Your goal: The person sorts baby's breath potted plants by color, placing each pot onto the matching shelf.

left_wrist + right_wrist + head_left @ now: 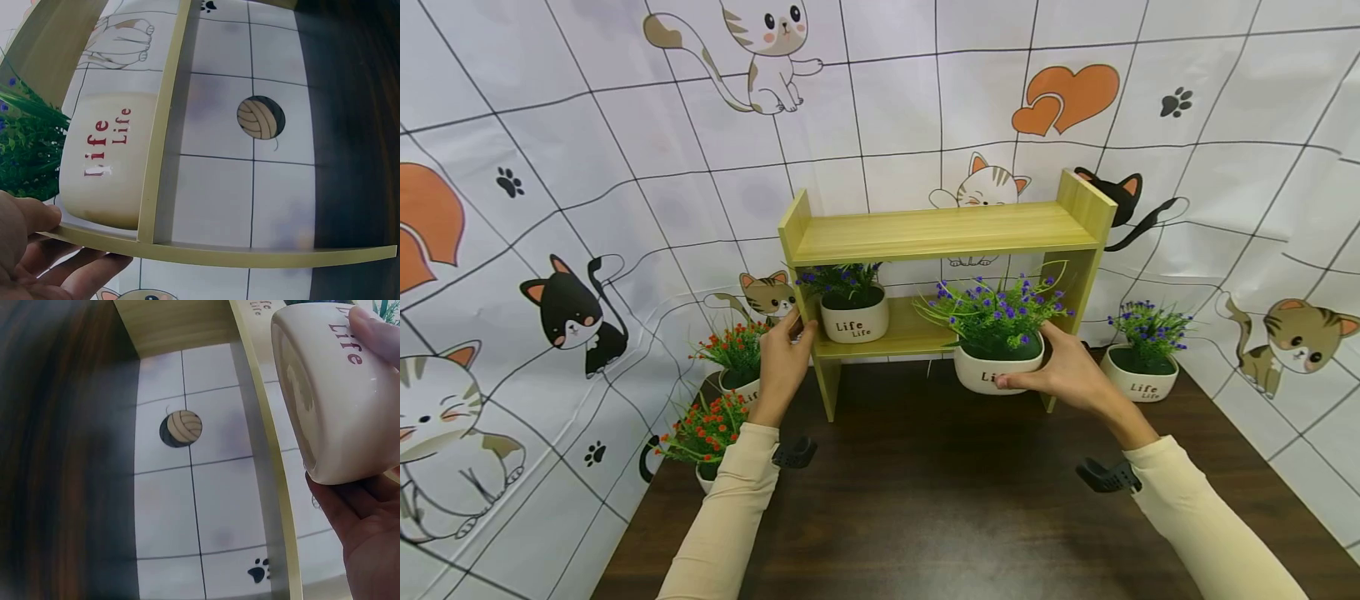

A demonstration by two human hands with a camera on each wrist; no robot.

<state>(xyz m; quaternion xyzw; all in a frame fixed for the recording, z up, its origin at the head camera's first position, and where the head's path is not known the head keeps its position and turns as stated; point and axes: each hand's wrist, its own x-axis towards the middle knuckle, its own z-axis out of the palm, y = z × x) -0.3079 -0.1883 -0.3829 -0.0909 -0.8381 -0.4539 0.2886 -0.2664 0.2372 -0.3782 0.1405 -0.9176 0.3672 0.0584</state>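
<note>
A small wooden shelf (940,233) stands on the dark table. My left hand (785,358) grips its left side panel, thumb inside and fingers outside in the left wrist view. Close to that thumb, a white "Life" pot with purple flowers (855,317) sits on the lower board. My right hand (1063,371) holds a second potted plant with purple flowers (1000,367), thumb on the front and fingers round the side. This pot is in front of the right half of the lower board. Its underside shows, tilted, in the right wrist view (337,394).
Another purple-flowered pot (1141,375) stands right of the shelf. At the left are two red-flowered plants, one farther back (737,358) and one nearer (707,433), partly behind the left arm. Behind everything is a wall covering (895,117) with cat drawings.
</note>
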